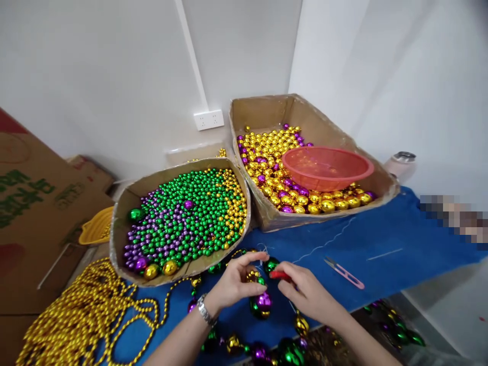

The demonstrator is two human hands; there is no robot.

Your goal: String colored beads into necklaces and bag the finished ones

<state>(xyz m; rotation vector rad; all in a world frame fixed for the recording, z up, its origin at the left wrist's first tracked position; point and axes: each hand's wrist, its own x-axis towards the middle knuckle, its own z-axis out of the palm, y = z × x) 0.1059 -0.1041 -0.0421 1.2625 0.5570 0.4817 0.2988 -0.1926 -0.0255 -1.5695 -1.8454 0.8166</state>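
Observation:
My left hand (235, 282), with a metal watch on the wrist, has its fingers curled round a string of large shiny beads (261, 302), close to a purple one and a gold one. My right hand (305, 290) pinches a small red object (280, 275) beside a green bead (271, 264). Both hands meet over the blue cloth (381, 229) at the front of the table. More big green, gold and purple beads (267, 351) trail toward me below the hands.
A cardboard box of small green, purple and gold beads (183, 218) sits behind the left hand. A second box of larger gold beads (290, 178) holds a red plastic basket (326, 166). Pink thread snips (345, 274) lie right of the hands. Gold bead strands (84, 315) pile at the left.

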